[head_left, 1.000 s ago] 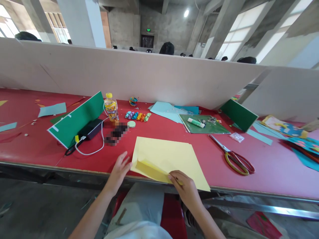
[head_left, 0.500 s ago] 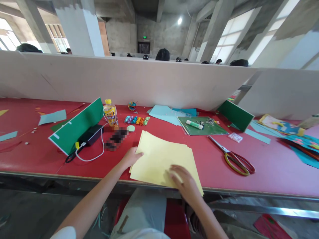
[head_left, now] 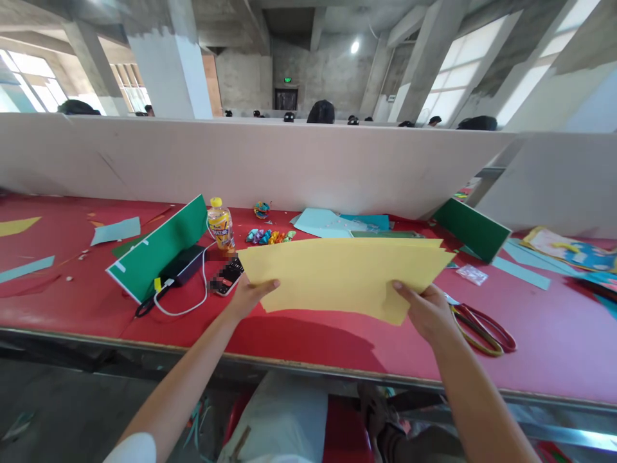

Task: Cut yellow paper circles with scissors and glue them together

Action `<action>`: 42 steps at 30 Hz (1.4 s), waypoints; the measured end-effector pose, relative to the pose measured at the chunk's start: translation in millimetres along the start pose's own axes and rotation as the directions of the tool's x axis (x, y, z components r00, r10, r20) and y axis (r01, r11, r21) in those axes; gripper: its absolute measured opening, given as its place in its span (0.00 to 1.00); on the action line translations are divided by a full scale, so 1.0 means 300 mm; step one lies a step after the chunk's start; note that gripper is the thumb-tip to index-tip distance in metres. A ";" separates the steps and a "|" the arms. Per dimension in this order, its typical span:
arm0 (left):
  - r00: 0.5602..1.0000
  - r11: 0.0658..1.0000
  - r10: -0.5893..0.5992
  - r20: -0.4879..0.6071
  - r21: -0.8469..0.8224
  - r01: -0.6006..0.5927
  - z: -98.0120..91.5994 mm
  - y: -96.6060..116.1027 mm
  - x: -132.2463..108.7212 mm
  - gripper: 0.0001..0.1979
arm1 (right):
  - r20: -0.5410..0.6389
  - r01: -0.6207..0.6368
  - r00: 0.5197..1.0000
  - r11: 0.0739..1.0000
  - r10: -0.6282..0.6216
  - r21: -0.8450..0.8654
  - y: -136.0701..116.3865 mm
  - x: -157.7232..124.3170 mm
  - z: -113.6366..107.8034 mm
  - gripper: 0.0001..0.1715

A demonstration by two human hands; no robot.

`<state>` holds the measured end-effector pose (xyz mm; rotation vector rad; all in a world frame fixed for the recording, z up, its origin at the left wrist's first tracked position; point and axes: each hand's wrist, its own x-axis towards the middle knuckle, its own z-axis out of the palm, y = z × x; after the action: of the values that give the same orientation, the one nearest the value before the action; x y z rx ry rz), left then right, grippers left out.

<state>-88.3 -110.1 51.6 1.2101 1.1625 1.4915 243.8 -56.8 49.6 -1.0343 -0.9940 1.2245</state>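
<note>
A long red counter (head_left: 77, 302) runs across the view, backed by a pale partition wall (head_left: 289, 161). Above the counter, near its front edge, a small stack of yellow paper sheets (head_left: 347, 276) is held lifted off the surface, casting a shadow on the red below it. At least two sheets show at the fanned upper right corner; the exact count cannot be told. The left hand (head_left: 250, 296) grips the stack's lower left edge, thumb on top and the other fingers hidden beneath the paper. The right hand (head_left: 427, 308) pinches the stack's lower right corner the same way, thumb over the sheet.

Two green boards stand on the counter: one (head_left: 159, 247) left of the yellow sheets, one (head_left: 472, 228) to their right. Behind the yellow sheets lie light blue paper sheets (head_left: 328, 222), partly covered by them, and a dark green sheet of which only a thin strip shows. One pair of red-and-yellow-handled scissors (head_left: 482, 328) lies just right of the right hand, its blades hidden behind that hand. Left of the yellow sheets stands one yellow-capped bottle (head_left: 220, 224), and beside the left hand a blurred-out small device (head_left: 225, 278) cannot be made out. A white cable (head_left: 193, 302) curls from a black box (head_left: 180, 263) by the left board. A row of small coloured paper pieces (head_left: 270, 236) lies just behind the yellow sheets' upper left corner.
</note>
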 end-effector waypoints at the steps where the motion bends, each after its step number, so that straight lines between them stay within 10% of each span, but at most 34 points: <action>1: 1.000 1.000 0.003 -0.005 -0.001 -0.003 0.001 0.012 0.009 0.23 | 0.033 0.019 0.999 0.999 -0.018 -0.029 -0.005 0.005 0.000 0.21; 16: 0.991 0.996 -0.085 0.106 0.046 0.081 0.022 -0.003 0.010 0.19 | 0.072 -0.032 0.997 0.992 0.040 -0.118 0.118 -0.009 -0.047 0.26; 42: 0.995 0.994 -0.083 -0.055 0.060 0.086 0.082 -0.006 -0.030 0.19 | 0.017 0.105 0.994 0.952 -0.105 -0.289 0.095 -0.102 0.035 0.24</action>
<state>-62.6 -115.1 50.5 1.1547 1.2887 1.4404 224.3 -84.8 23.5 -1.1899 -1.2400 1.0108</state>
